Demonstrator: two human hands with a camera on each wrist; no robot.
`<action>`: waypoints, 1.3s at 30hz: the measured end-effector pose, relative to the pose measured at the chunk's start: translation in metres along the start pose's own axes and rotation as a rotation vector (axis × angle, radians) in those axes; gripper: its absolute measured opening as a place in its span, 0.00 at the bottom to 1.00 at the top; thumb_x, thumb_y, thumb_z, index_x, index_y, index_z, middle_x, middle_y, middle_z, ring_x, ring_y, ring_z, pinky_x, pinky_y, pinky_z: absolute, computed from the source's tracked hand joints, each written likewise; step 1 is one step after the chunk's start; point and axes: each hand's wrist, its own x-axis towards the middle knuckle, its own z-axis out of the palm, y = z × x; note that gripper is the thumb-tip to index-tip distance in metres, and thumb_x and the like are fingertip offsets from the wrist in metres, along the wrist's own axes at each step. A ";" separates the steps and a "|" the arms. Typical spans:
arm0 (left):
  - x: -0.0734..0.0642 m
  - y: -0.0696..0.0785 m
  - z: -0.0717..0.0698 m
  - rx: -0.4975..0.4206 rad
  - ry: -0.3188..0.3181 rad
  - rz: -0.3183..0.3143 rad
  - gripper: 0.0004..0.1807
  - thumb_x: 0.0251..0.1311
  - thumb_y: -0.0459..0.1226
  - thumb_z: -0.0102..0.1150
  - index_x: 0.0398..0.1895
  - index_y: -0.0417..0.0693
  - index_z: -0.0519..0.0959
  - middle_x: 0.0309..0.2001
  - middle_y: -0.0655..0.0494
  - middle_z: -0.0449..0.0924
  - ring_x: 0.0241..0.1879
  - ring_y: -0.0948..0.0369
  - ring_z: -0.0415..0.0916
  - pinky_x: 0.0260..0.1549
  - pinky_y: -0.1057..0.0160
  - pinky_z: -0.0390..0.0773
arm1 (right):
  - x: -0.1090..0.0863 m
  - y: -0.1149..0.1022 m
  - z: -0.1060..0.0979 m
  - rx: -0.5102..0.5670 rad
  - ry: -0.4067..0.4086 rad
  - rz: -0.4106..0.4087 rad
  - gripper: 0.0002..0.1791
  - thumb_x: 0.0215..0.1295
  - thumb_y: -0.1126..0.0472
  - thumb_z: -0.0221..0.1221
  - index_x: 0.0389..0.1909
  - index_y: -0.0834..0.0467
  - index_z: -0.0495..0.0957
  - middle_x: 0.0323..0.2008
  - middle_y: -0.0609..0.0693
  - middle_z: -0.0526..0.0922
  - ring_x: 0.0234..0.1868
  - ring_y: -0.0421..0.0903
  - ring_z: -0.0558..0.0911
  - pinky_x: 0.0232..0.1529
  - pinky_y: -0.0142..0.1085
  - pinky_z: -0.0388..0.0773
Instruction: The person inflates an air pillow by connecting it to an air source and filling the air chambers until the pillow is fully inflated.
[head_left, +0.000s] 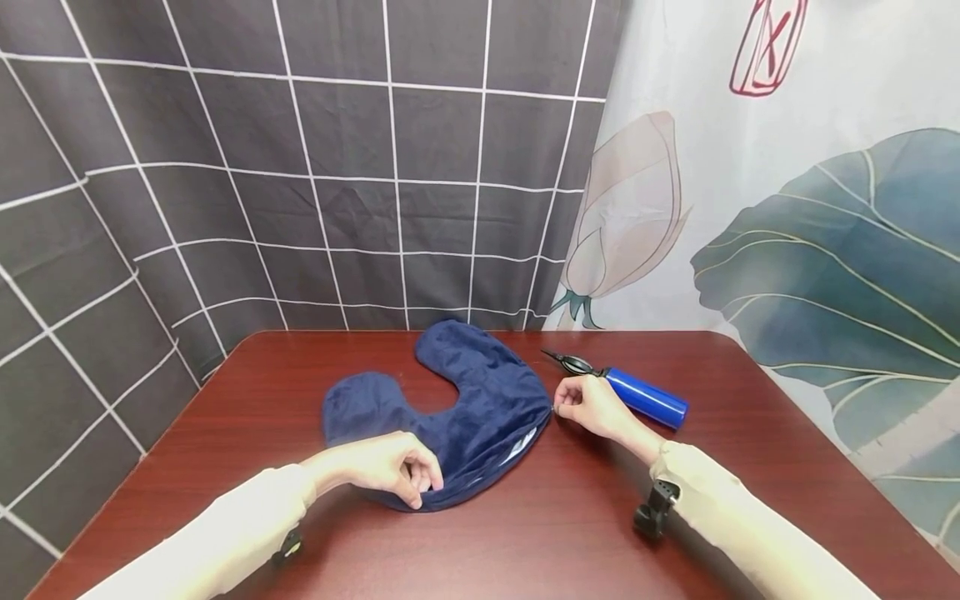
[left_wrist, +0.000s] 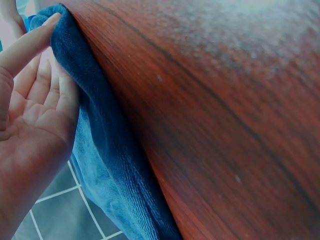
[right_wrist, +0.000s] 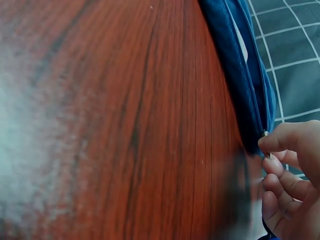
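Note:
A dark blue U-shaped neck pillow (head_left: pixel 480 375) lies flat on the table, its two ends pointing away from me. Along its curved near edge a zipped slit gapes, and something white (head_left: pixel 520 444) shows inside. With thumb and fingers my left hand (head_left: pixel 393 467) pinches the near edge; in the left wrist view the thumb lies on the blue fabric (left_wrist: pixel 107 120) and the other fingers are partly behind it. At the right end of the slit my right hand (head_left: pixel 596 404) pinches a small metal zipper pull (right_wrist: pixel 269 155) between thumb and index finger.
Just beyond my right hand lies a blue hand pump (head_left: pixel 647 396) with a black nozzle (head_left: pixel 573 363). The red-brown wooden table (head_left: pixel 525 550) ends at a dark gridded curtain (head_left: pixel 337 167) and a white curtain (head_left: pixel 675 275) with plant drawings.

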 end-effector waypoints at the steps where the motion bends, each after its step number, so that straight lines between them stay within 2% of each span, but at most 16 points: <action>1: 0.000 0.000 0.000 -0.002 0.000 0.001 0.13 0.49 0.26 0.69 0.41 0.36 0.83 0.27 0.44 0.82 0.27 0.75 0.74 0.30 0.73 0.79 | 0.001 0.000 0.000 -0.002 0.003 -0.001 0.07 0.52 0.67 0.65 0.22 0.52 0.81 0.20 0.44 0.79 0.22 0.36 0.74 0.28 0.27 0.72; 6: -0.001 0.000 0.000 -0.001 -0.008 0.006 0.13 0.49 0.26 0.69 0.41 0.36 0.83 0.27 0.44 0.81 0.26 0.75 0.73 0.29 0.73 0.78 | 0.006 0.003 0.000 -0.013 0.006 0.015 0.06 0.53 0.66 0.65 0.22 0.53 0.81 0.20 0.44 0.79 0.23 0.36 0.74 0.28 0.28 0.71; 13: 0.002 0.003 0.000 0.051 -0.017 0.028 0.14 0.50 0.26 0.68 0.41 0.39 0.83 0.27 0.49 0.80 0.27 0.76 0.73 0.30 0.73 0.78 | 0.013 0.002 -0.002 0.047 -0.033 0.164 0.05 0.56 0.69 0.62 0.24 0.57 0.80 0.17 0.48 0.78 0.14 0.40 0.76 0.16 0.33 0.77; 20: 0.000 0.002 -0.001 0.112 -0.019 0.071 0.13 0.50 0.27 0.67 0.41 0.43 0.83 0.28 0.51 0.79 0.29 0.77 0.71 0.30 0.73 0.78 | 0.018 -0.001 0.001 0.060 -0.052 0.224 0.04 0.56 0.68 0.61 0.24 0.58 0.80 0.17 0.50 0.81 0.15 0.40 0.79 0.17 0.34 0.79; 27: -0.002 0.002 0.000 0.122 -0.029 0.092 0.12 0.51 0.27 0.67 0.41 0.42 0.83 0.30 0.48 0.79 0.31 0.78 0.70 0.30 0.73 0.79 | 0.024 -0.003 0.010 0.099 -0.055 0.276 0.04 0.57 0.68 0.61 0.24 0.60 0.80 0.17 0.50 0.81 0.13 0.39 0.80 0.17 0.35 0.80; 33: -0.001 0.001 -0.002 0.116 -0.034 0.078 0.13 0.50 0.27 0.67 0.41 0.42 0.83 0.29 0.49 0.80 0.31 0.78 0.71 0.31 0.73 0.78 | 0.027 -0.001 0.010 0.085 -0.049 0.242 0.05 0.57 0.68 0.61 0.24 0.60 0.81 0.15 0.50 0.80 0.12 0.38 0.78 0.16 0.34 0.78; 39: -0.002 0.004 0.001 0.142 0.003 0.041 0.13 0.48 0.26 0.68 0.39 0.43 0.83 0.27 0.55 0.79 0.29 0.78 0.71 0.29 0.74 0.78 | 0.025 0.000 0.011 0.063 -0.034 0.192 0.04 0.57 0.65 0.64 0.24 0.58 0.82 0.15 0.47 0.80 0.13 0.38 0.76 0.17 0.31 0.75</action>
